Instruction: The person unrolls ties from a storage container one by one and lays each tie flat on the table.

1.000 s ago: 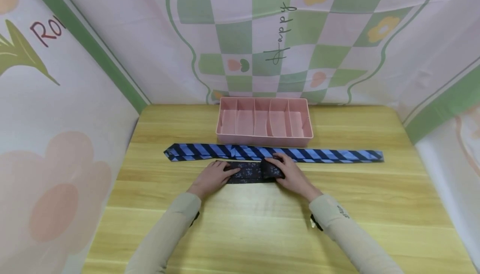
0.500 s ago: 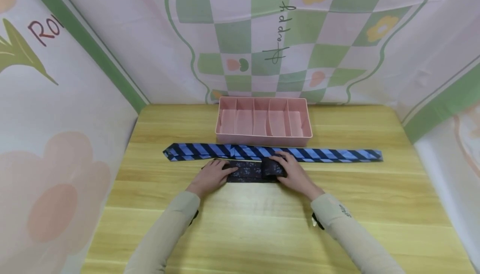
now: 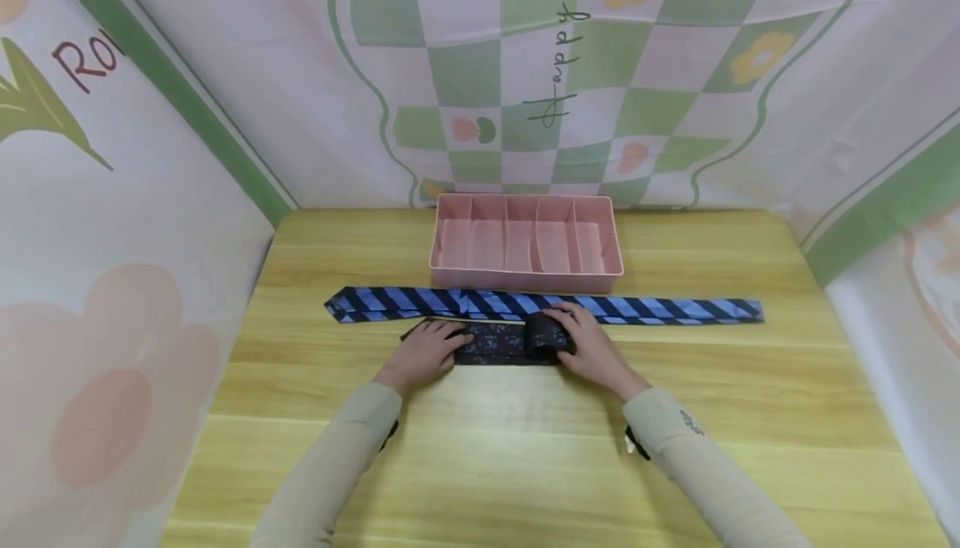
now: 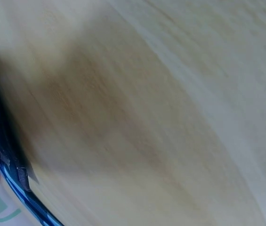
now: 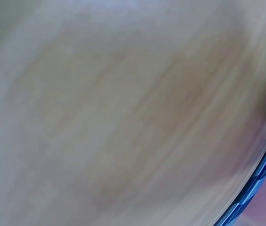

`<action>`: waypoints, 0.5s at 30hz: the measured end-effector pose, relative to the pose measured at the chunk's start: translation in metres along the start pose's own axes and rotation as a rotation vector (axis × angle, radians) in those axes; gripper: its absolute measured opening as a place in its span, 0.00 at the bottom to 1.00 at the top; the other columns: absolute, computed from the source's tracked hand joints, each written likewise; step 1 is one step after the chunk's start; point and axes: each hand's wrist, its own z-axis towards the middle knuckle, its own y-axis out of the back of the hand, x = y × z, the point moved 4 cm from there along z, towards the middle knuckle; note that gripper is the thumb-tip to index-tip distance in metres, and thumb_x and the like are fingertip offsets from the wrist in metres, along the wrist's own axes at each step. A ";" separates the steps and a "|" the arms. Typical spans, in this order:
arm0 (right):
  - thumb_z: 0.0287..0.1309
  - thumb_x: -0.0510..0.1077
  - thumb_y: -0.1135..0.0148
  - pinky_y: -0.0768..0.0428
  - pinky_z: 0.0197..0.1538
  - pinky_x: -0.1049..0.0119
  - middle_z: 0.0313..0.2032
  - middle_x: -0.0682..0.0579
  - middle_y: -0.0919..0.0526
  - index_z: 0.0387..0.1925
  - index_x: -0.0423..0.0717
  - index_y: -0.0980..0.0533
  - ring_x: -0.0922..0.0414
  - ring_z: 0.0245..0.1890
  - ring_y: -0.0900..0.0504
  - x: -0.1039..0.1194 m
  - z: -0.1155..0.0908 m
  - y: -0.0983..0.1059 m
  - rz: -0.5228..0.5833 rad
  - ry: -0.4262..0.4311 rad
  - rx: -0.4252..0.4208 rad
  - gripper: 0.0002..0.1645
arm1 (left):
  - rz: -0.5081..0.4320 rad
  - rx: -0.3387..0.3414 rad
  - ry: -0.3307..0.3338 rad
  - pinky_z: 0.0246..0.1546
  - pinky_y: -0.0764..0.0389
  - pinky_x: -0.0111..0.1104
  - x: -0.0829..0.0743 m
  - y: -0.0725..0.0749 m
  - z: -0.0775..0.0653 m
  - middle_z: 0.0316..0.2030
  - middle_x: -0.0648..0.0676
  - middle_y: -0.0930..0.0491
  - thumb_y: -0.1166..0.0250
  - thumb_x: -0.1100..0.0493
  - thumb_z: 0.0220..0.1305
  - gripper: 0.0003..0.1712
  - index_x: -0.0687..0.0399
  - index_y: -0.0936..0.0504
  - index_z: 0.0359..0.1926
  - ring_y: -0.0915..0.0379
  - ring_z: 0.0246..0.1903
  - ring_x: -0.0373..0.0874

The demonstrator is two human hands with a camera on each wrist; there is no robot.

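Observation:
A dark necktie with a small floral pattern lies flat near the middle of the table, its right end wound into a roll. My right hand holds that roll from the right, fingers over its far side and thumb at the near side. On the flat stretch to the left rests my left hand, its fingers laid over the fabric and a pointed tip showing past them. Just behind, a blue-and-navy striped necktie is stretched out lengthwise. The left wrist view catches the dark tie's edge at its left border.
A pink organizer box with several compartments stands behind the striped tie, near the back edge of the wooden table. Printed fabric hangs behind and on both sides. The right wrist view shows mostly blurred tabletop.
The roll under my right hand has turned slightly and its coiled end shows more now. My left hand has barely shifted, and the tie's left tip has come into sight beside it.

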 end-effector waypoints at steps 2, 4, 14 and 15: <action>0.43 0.32 0.30 0.30 0.62 0.38 0.61 0.37 0.32 0.63 0.45 0.32 0.38 0.61 0.33 0.000 0.000 0.000 -0.010 0.006 0.001 0.42 | 0.006 -0.001 0.004 0.71 0.38 0.46 0.001 0.001 -0.001 0.67 0.50 0.33 0.52 0.54 0.72 0.24 0.39 0.32 0.67 0.39 0.68 0.50; 0.43 0.32 0.30 0.29 0.62 0.38 0.60 0.37 0.31 0.63 0.46 0.32 0.38 0.61 0.33 0.001 0.000 0.000 -0.019 0.013 0.005 0.42 | 0.007 0.002 0.010 0.71 0.38 0.46 0.002 0.001 -0.003 0.67 0.50 0.33 0.52 0.54 0.72 0.24 0.39 0.32 0.67 0.39 0.68 0.50; 0.47 0.31 0.33 0.29 0.61 0.38 0.61 0.34 0.32 0.61 0.52 0.28 0.37 0.61 0.33 0.006 0.002 0.000 -0.095 0.090 0.043 0.37 | 0.001 0.019 0.024 0.71 0.39 0.47 0.007 0.001 -0.007 0.68 0.50 0.35 0.53 0.54 0.73 0.24 0.39 0.34 0.68 0.40 0.69 0.50; 0.47 0.31 0.33 0.28 0.61 0.38 0.62 0.35 0.33 0.61 0.52 0.27 0.37 0.61 0.33 0.007 0.002 0.000 -0.090 0.089 0.038 0.37 | 0.005 0.019 0.026 0.71 0.39 0.47 0.007 0.001 -0.007 0.68 0.50 0.35 0.53 0.54 0.73 0.25 0.39 0.34 0.68 0.40 0.69 0.50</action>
